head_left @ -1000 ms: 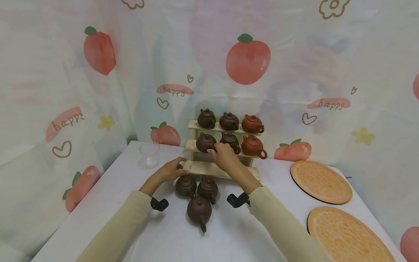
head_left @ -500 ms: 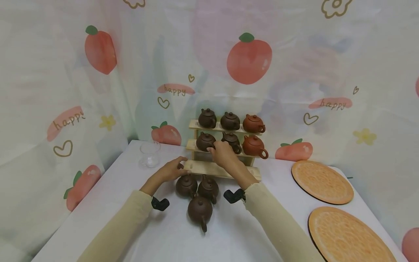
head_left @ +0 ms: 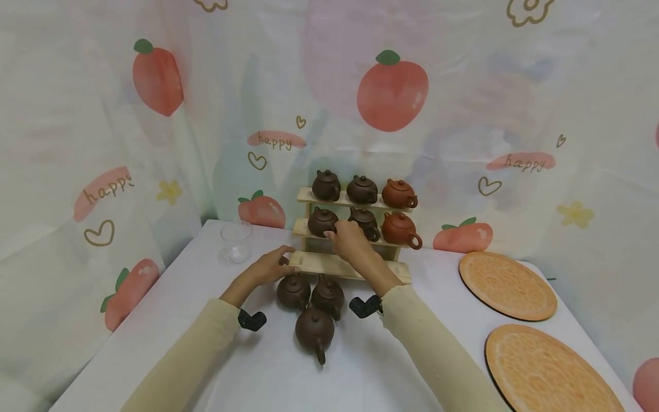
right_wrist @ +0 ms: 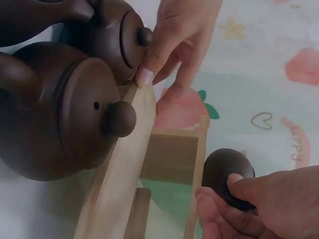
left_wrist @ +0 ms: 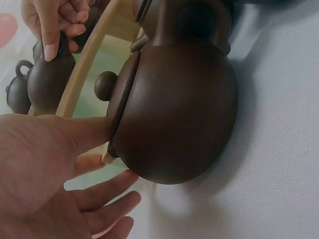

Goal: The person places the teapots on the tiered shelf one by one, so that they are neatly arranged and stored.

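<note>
My right hand (head_left: 352, 246) pinches the handle side of a dark brown teapot (head_left: 320, 222) at the left of the wooden stand's middle shelf; its thumb lies on the pot in the left wrist view. With my left hand (head_left: 269, 266) I hold the left end of the stand's bottom shelf (head_left: 321, 264), thumb at the front edge in the right wrist view. Another dark teapot (head_left: 362, 220) and a reddish teapot (head_left: 399, 229) share the middle shelf. Just in front of the stand, three dark teapots cluster on the table, the nearest teapot (head_left: 314, 329) with its handle toward me.
Along the top shelf stand two dark teapots and a reddish teapot (head_left: 398, 194). A clear glass cup (head_left: 237, 243) is at the back left. Two round tan mats (head_left: 507, 286) lie on the right side. Patterned cloth (head_left: 448, 114) hangs behind the table.
My right wrist has shifted slightly left, and the teapot at its fingers has edged left on the middle shelf. The left hand keeps its place on the stand.
</note>
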{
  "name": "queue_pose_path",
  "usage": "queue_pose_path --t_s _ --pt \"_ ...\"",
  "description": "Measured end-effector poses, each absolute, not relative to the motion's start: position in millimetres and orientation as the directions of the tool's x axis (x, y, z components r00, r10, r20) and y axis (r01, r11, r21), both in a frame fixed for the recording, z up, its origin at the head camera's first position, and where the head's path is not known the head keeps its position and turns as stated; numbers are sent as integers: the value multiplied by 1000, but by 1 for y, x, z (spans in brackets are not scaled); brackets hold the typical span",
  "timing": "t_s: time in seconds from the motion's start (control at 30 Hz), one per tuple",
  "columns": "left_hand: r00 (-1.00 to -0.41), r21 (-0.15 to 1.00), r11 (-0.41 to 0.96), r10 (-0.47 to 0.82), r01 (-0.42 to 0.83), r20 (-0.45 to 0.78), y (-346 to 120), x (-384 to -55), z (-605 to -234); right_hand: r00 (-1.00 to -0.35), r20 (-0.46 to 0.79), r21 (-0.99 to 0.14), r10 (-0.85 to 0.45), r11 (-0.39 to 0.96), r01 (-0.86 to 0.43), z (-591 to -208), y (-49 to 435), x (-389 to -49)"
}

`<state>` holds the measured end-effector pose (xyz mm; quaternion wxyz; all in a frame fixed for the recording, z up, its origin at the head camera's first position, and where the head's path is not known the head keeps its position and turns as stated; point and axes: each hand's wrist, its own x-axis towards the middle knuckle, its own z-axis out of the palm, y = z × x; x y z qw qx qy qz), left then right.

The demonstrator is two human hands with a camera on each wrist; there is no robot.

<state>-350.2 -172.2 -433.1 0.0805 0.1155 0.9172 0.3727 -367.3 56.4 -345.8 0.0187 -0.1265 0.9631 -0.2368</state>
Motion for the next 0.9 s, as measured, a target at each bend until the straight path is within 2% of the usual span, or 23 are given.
queue_pose_path --t_s 0.47,0.73,0.9 --pt "-957 703 693 284 157 -66 -172 -351 -435 -957 142 -431 -254 854 -290 -352 68 -355" --pt "-957 697 697 285 169 -53 -172 -350 -433 -921 151 -398 -360 830 -390 -364 87 -314" --pt "-953 691 697 299 189 -41 -173 -349 -432 -918 68 -440 -391 814 -379 -384 98 -285"
